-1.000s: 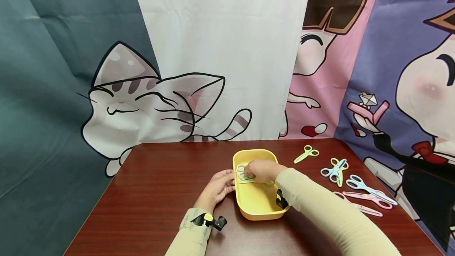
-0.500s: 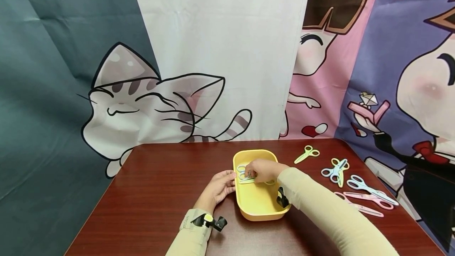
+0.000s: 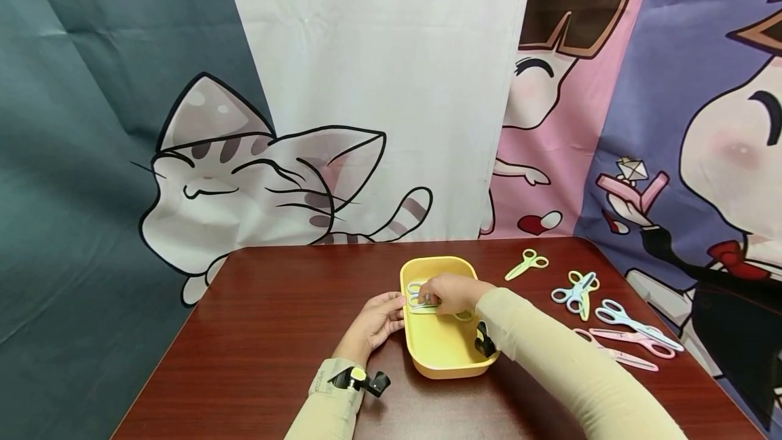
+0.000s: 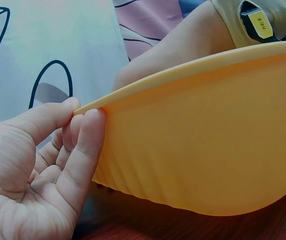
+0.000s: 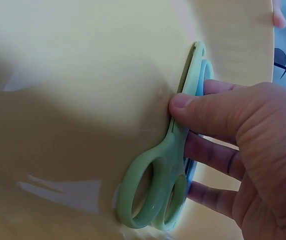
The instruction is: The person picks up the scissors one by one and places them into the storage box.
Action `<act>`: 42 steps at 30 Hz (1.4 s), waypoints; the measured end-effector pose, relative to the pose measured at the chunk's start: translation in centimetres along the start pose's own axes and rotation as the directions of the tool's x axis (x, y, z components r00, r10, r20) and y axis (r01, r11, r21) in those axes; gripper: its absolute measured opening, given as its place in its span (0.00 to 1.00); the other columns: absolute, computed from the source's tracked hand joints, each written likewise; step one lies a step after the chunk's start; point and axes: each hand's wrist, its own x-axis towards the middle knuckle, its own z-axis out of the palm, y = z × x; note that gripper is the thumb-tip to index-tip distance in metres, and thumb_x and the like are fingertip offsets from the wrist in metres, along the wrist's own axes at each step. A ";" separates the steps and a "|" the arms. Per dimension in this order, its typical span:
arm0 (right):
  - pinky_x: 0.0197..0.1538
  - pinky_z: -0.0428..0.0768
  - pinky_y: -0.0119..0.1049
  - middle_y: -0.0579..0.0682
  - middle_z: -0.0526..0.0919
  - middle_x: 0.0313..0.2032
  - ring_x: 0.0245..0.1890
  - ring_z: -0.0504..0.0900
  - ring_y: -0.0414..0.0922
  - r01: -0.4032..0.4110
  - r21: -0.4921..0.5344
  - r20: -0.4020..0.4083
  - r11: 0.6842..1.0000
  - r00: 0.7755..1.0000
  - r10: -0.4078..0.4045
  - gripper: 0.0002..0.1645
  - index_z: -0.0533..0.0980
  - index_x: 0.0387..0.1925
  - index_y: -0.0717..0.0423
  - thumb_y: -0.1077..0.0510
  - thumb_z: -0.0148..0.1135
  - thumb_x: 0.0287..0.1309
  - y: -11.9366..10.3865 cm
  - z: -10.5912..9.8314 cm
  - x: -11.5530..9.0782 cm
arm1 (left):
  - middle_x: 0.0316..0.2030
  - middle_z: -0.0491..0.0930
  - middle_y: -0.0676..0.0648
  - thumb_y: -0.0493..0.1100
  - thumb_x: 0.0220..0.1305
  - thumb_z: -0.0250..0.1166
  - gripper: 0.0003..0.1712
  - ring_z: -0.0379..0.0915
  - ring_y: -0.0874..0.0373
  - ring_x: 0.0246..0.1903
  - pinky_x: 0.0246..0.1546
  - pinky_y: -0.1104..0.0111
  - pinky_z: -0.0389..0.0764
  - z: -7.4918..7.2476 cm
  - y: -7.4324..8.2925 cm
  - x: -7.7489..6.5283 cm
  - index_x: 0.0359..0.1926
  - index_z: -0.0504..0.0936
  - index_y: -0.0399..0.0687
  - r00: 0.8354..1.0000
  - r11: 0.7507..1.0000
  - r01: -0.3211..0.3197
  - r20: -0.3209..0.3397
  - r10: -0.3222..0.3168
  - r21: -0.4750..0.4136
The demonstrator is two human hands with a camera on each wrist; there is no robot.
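1. patterned cloth backdrop [image 3: 391,87]: rises past the far edge; probably caps any reach that way.
2. dark red-brown surface [image 3: 293,331]: wide open room over its left half; right side crowded.
3. yellow tray [image 3: 449,352]: on the surface, well apart from the left edge. near part of its floor is bare, room for more.
4. right sleeve [image 3: 550,352]: crosses above the tray's right rim, narrowing access there.
5. right hand [image 3: 453,292]: down inside the tray, thumb and fingers gripping green scissors [image 5: 172,147].
6. left hand [image 3: 375,321]: pinches the tray's left rim, likely steadying it.
7. loose scissors, right of the tray: lone green pair [image 3: 520,269] toward the far edge; crossed blue pair [image 3: 585,284] over second green pair [image 3: 585,309]; long blue pair [image 3: 638,324] across upper pink pair [image 3: 629,337], tips close to the right edge; lower pink pair [image 3: 635,361] beside.
8. blue scissors [image 5: 201,86]: in the tray, just behind the green. tally: at least two pairs in, six out; i'd judge it partway.
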 end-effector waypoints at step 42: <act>0.32 0.72 0.26 0.39 0.76 0.26 0.26 0.71 0.34 -0.018 -0.127 0.042 0.992 0.999 0.023 0.18 0.79 0.41 0.48 0.62 0.69 0.43 -1.0 -0.5 0.1 | 0.25 0.78 0.47 0.35 0.62 0.58 0.06 0.76 0.62 0.23 0.26 0.71 0.80 -0.1 0.0 0.1 0.39 0.71 0.38 1.000 1.000 0.005 0.013 -0.005 -0.006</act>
